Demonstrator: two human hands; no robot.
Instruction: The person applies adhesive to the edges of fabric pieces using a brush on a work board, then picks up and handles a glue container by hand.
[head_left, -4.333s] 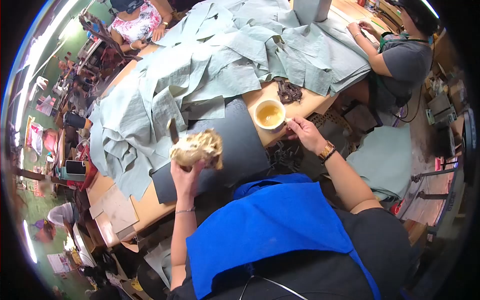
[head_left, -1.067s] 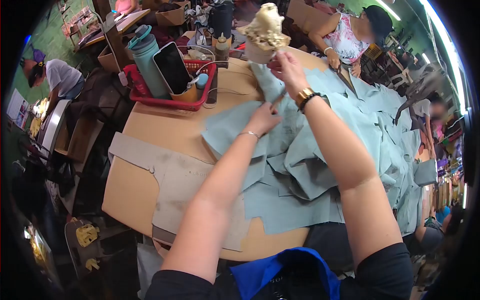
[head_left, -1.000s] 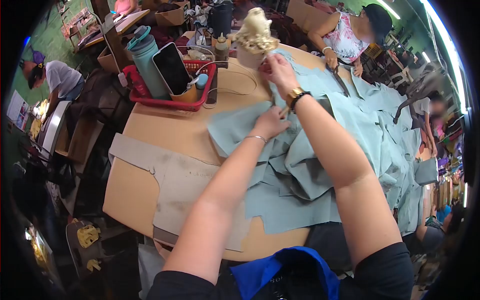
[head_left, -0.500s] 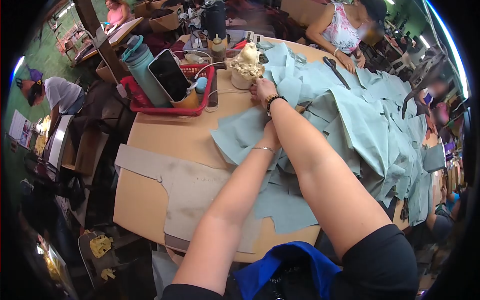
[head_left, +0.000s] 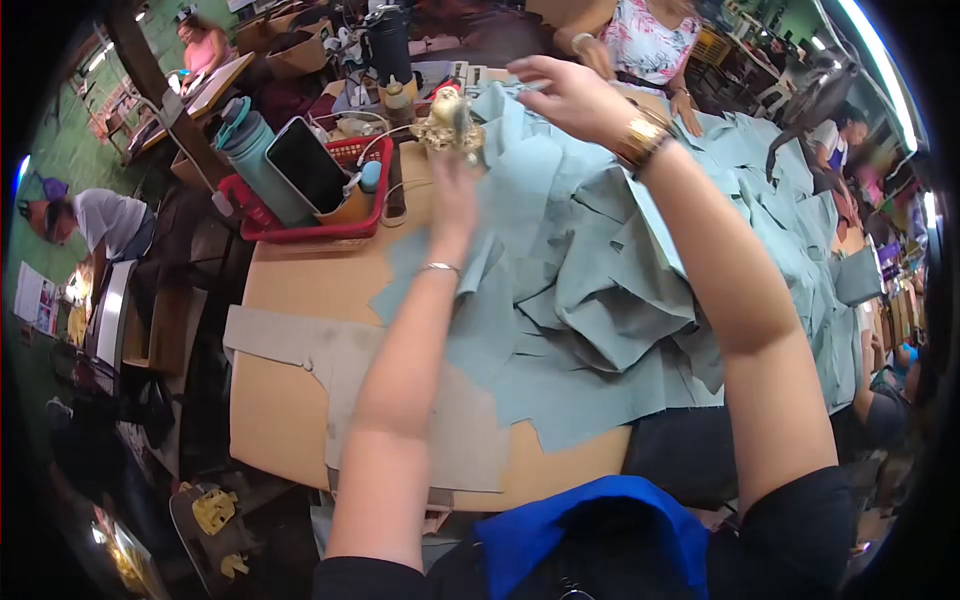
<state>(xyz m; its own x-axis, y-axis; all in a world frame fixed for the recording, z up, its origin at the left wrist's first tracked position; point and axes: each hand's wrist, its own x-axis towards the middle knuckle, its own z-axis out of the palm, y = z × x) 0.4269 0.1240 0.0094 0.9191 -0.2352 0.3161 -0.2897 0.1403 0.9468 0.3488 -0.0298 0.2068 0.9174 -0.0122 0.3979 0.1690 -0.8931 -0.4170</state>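
My left hand is blurred by motion, just below a pot crusted with a pale, lumpy substance. I cannot tell whether its fingers touch the pot. A greyish upright shape at the pot's right side is too smeared to name. My right hand is raised over the far part of the light blue-green cut sheets, its fingers stretched out and apart, with nothing seen between them. The sheets lie in a loose, overlapping heap across the middle and right of the table.
A red basket at the left holds a teal bottle and a phone. Grey flat pieces lie on the tan table near me. Across the table stands a person in a floral top.
My hands were together beside the pot and have separated. My right hand has risen to the right and opened; my left has moved left, below the pot. The scissors no longer show.
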